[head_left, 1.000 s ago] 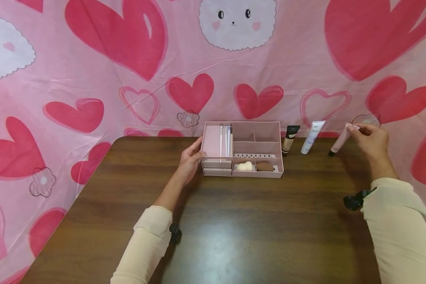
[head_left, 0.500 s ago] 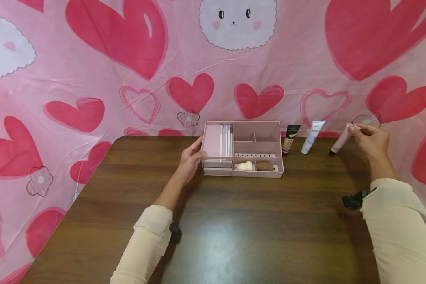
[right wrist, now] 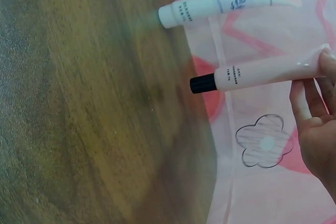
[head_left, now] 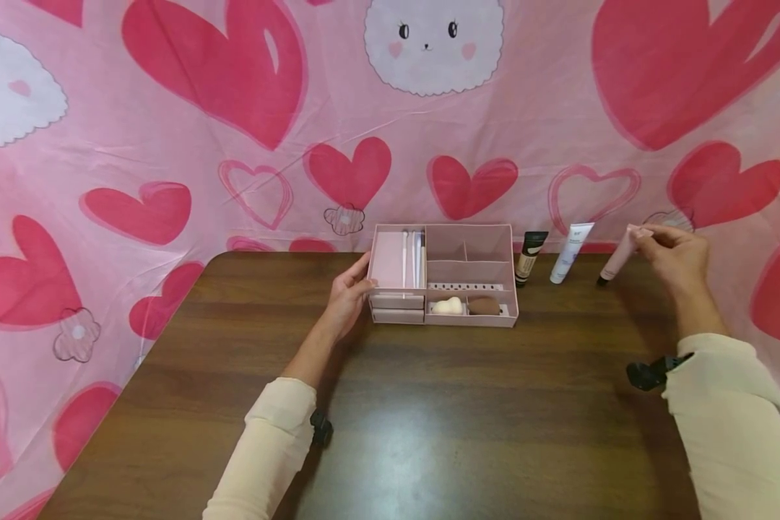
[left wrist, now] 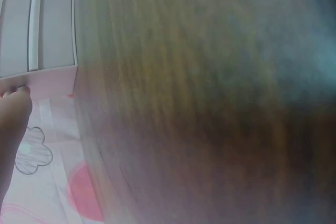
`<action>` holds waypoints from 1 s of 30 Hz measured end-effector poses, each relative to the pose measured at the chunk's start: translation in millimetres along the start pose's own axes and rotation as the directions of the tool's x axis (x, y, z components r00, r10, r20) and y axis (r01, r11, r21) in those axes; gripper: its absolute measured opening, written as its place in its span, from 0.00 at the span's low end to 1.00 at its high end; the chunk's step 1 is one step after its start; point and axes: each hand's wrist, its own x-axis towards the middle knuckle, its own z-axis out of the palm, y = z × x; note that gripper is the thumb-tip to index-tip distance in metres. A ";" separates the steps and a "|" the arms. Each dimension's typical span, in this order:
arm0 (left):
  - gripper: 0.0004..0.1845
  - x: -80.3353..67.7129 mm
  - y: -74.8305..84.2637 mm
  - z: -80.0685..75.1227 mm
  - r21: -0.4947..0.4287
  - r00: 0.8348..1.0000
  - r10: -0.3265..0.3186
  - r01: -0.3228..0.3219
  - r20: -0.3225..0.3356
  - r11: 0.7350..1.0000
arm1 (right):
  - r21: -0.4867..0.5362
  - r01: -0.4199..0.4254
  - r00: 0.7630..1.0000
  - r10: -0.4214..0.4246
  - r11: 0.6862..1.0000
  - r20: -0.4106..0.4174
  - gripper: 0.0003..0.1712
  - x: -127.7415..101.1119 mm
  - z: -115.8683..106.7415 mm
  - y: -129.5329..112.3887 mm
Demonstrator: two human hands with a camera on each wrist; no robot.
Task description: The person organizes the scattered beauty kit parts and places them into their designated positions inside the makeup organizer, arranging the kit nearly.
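My right hand (head_left: 679,260) pinches the crimped top end of a pale pink squeeze tube (head_left: 617,257); its black cap (right wrist: 203,83) points down. In the head view the tube leans, and I cannot tell whether the cap touches the tabletop. My left hand (head_left: 349,292) rests against the left side of a pink desktop organizer (head_left: 471,273), its thumb at the side near the rim and its fingers fairly straight. In the left wrist view a fingertip touches the organizer's side wall (left wrist: 52,83). A white tube (head_left: 570,254) leans between the pink tube and a black-and-beige tube (head_left: 530,257).
Thin white sticks (head_left: 409,258) stand in the organizer's left part, above two small drawers (head_left: 398,309). A cream sponge (head_left: 448,305) and a brown rounded piece (head_left: 484,306) lie in its front compartments. Behind the wooden table (head_left: 429,404) hangs a pink heart-print cloth (head_left: 247,195).
The pink tube and my right hand have shifted slightly left, towards the white tube. My left hand and the organizer have stayed in place.
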 end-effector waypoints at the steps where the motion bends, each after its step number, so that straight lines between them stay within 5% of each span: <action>1: 0.36 -0.1 -0.4 0.0 0.001 1.000 0.002 -0.002 0.001 1.000 | -0.057 0.012 1.000 -0.012 0.998 0.000 0.20 -0.3 -0.4 -0.1; 6: 0.36 0.0 -1.7 0.2 -0.008 1.000 0.007 -0.007 -0.007 1.000 | -0.202 0.074 0.997 -0.069 0.977 0.029 0.20 -3.3 -0.1 -3.8; 17: 0.36 -0.3 -1.7 0.6 -0.011 1.000 0.001 -0.001 -0.011 1.000 | -0.253 0.113 0.993 -0.102 0.961 0.056 0.18 -13.2 10.4 -18.5; 25: 0.36 0.6 -1.6 -0.6 -0.019 1.000 0.003 -0.003 -0.008 1.000 | -0.115 0.173 0.981 -0.161 0.978 0.111 0.12 -12.4 22.1 -27.8; 30: 0.36 -0.2 -0.8 -0.2 -0.014 1.000 0.003 -0.003 0.003 1.000 | 0.144 0.181 0.961 -0.206 0.973 0.187 0.12 -14.5 34.3 -36.6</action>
